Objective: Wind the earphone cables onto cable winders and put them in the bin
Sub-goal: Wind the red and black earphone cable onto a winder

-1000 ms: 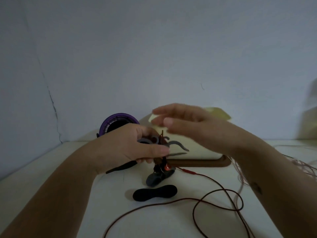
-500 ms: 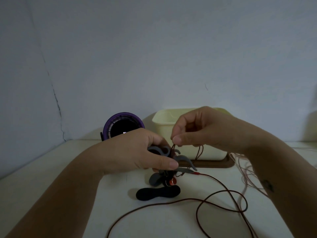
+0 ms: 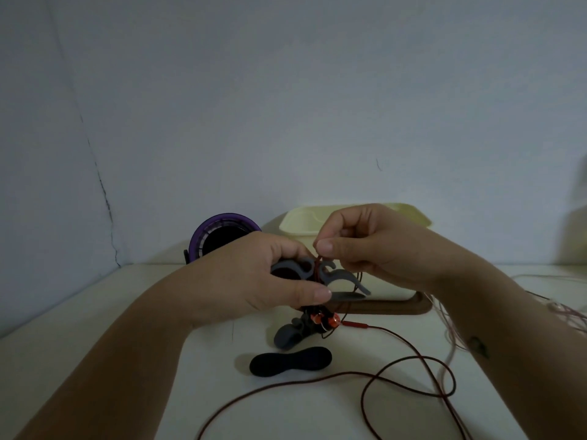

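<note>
Earphone winding, early stage. The left hand (image 3: 254, 281) grips a grey plastic cable winder with curved hook arms (image 3: 336, 276), thumb beneath and fingers curled over its left half, holding it above the white surface (image 3: 127, 312). The right hand (image 3: 374, 249) pinches the thin dark red earphone cable (image 3: 409, 357) between thumb and forefinger just above the winder's central notch, where a few strands of cable already sit. Two orange earbuds (image 3: 324, 320) hang below the left hand.

Judged from this arrangement, winding has only begun: most of the red cable lies loose in wide loops across the near right of the surface. A black bone-shaped winder (image 3: 290, 360) lies bare near the middle, and a second grey winder-like piece (image 3: 289, 336) lies just beyond it; whether the earbuds touch it cannot be told. A tangle of pale pink cable (image 3: 565, 309) lies unwound at the far right edge.

The pale yellow plastic bin (image 3: 301, 222) stands behind the hands on a brown tray (image 3: 416, 308); the visible part of its interior shows no winder. A purple-rimmed round object (image 3: 222, 227) stands to its left.

Left to do, by this estimate: finish this winding, wind the pink cable, and place the winders in the bin.
</note>
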Action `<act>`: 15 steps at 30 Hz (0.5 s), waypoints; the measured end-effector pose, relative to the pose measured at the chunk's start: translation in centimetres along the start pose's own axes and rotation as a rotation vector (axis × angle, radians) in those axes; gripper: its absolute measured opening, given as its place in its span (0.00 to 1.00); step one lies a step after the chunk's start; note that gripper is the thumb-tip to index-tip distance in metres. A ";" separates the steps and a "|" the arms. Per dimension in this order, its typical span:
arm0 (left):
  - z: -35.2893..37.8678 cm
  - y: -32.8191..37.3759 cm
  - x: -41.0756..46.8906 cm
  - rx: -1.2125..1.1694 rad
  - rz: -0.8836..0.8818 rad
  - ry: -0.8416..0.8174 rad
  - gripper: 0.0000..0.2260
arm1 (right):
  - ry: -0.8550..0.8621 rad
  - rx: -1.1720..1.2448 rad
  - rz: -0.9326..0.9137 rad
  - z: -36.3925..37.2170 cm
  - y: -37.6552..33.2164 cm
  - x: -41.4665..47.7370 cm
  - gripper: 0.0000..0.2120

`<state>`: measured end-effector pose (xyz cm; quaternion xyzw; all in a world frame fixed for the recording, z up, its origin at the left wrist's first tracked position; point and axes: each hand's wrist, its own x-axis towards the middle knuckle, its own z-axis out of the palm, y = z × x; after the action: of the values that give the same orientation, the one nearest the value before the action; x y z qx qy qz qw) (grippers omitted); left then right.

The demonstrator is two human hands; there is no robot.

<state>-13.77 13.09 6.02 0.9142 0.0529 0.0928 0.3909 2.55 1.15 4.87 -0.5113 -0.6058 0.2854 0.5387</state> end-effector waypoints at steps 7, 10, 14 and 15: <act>0.1 0.6 -0.3 0.038 0.047 0.112 0.13 | -0.034 0.242 0.005 -0.2 1.4 0.6 0.12; 0.3 0.5 -0.2 0.093 0.021 0.188 0.16 | 0.010 0.220 0.051 0.1 2.1 0.7 0.09; 0.0 0.1 -0.1 0.069 0.009 0.275 0.22 | 0.058 0.247 0.143 1.1 2.8 0.8 0.07; -0.1 0.1 -0.1 0.035 0.010 0.274 0.22 | 0.052 0.276 0.148 1.4 3.0 0.9 0.07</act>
<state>-13.84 13.11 6.12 0.8998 0.1027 0.2179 0.3637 2.23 3.18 2.17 -0.4826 -0.5073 0.3915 0.5970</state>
